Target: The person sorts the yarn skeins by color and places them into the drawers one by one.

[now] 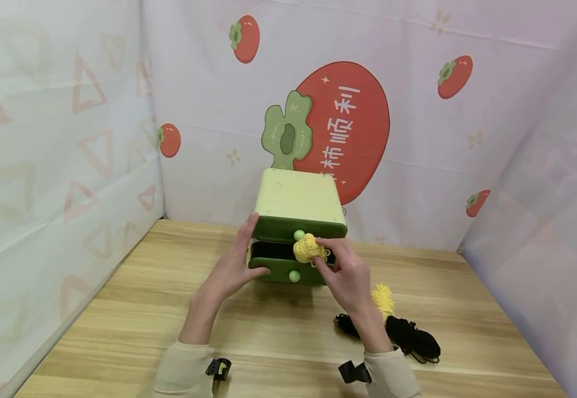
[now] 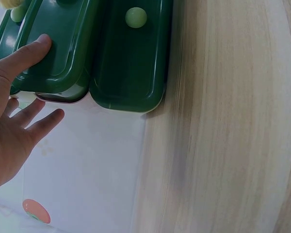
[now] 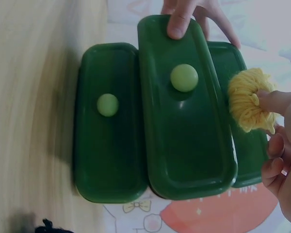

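Note:
My right hand (image 1: 350, 276) pinches a small bundle of yellow yarn (image 1: 308, 249) between thumb and fingers, just above the pulled-out middle drawer (image 1: 274, 270) of a small green cabinet (image 1: 298, 193). At the drawer's left end is my left hand (image 1: 230, 270). Its thumb rests on the drawer's front (image 2: 51, 60), while the other fingers spread straight along the side. Each drawer front has a round, light green knob. The top drawer (image 1: 273, 228) and the bottom drawer (image 3: 109, 155) are pushed in. The middle drawer's inside looks dark in the head view, and its floor is hidden.
To the right of the cabinet, another yellow yarn bundle (image 1: 383, 301) and black yarn bundles (image 1: 420, 340) lie on the wooden table (image 1: 134, 309), partly behind my right forearm. A printed cloth backdrop (image 1: 209, 94) stands close behind the cabinet, with cloth walls at both sides.

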Demonstrator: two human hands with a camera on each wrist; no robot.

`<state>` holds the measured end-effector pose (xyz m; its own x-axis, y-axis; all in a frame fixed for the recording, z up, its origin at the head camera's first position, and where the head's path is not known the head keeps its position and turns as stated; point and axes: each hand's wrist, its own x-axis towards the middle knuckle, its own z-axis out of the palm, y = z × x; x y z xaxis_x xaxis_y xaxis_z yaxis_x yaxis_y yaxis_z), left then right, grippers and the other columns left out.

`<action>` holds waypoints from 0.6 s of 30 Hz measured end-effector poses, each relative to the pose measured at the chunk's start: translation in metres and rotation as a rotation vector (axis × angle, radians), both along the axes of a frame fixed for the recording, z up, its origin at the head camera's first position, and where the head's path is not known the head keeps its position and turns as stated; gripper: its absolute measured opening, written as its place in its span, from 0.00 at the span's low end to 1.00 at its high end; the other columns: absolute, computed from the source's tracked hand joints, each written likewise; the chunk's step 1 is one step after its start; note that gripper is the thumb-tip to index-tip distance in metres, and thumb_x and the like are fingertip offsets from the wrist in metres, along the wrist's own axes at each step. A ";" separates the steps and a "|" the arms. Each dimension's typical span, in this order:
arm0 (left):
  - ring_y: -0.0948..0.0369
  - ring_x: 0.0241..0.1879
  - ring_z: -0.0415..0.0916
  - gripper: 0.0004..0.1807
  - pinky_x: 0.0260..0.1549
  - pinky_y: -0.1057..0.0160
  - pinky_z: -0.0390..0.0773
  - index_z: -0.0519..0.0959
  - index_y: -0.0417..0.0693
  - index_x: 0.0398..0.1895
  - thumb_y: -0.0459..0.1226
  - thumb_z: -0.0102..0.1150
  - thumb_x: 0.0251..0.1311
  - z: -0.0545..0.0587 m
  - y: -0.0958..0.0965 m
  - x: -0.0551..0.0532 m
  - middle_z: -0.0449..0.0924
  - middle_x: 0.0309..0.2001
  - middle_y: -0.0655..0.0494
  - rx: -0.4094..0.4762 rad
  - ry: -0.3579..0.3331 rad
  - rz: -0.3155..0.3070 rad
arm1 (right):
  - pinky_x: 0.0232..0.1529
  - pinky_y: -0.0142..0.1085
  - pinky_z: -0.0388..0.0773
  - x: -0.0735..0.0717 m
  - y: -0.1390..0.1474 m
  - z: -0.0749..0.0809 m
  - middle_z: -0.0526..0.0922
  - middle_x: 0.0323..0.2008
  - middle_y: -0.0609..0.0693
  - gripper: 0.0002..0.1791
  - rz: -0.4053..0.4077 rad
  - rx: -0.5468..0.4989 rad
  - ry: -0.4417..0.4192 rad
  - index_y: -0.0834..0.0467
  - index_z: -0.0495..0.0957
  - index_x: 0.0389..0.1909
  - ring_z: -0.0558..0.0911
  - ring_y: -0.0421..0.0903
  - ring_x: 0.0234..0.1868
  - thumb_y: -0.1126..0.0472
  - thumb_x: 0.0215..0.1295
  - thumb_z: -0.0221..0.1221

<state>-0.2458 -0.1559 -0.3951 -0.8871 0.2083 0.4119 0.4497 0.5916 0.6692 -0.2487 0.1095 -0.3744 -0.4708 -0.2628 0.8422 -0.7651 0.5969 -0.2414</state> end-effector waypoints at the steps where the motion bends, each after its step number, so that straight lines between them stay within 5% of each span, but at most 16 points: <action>1: 0.48 0.77 0.52 0.70 0.61 0.40 0.73 0.32 0.75 0.79 0.37 0.78 0.49 0.000 0.000 0.000 0.34 0.81 0.61 0.001 0.000 -0.001 | 0.17 0.24 0.63 0.000 -0.001 -0.001 0.84 0.39 0.49 0.19 0.000 0.002 0.002 0.54 0.83 0.49 0.64 0.34 0.16 0.62 0.55 0.72; 18: 0.48 0.77 0.50 0.70 0.62 0.40 0.72 0.31 0.76 0.79 0.37 0.77 0.49 0.000 0.000 -0.001 0.32 0.81 0.62 -0.001 -0.015 0.004 | 0.15 0.24 0.64 -0.001 -0.017 -0.009 0.85 0.39 0.49 0.16 -0.033 -0.039 0.039 0.55 0.83 0.45 0.66 0.35 0.15 0.64 0.55 0.72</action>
<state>-0.2469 -0.1554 -0.3953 -0.8938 0.2055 0.3986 0.4376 0.5942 0.6749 -0.2494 0.0923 -0.3837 -0.4453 -0.2144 0.8693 -0.7544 0.6128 -0.2353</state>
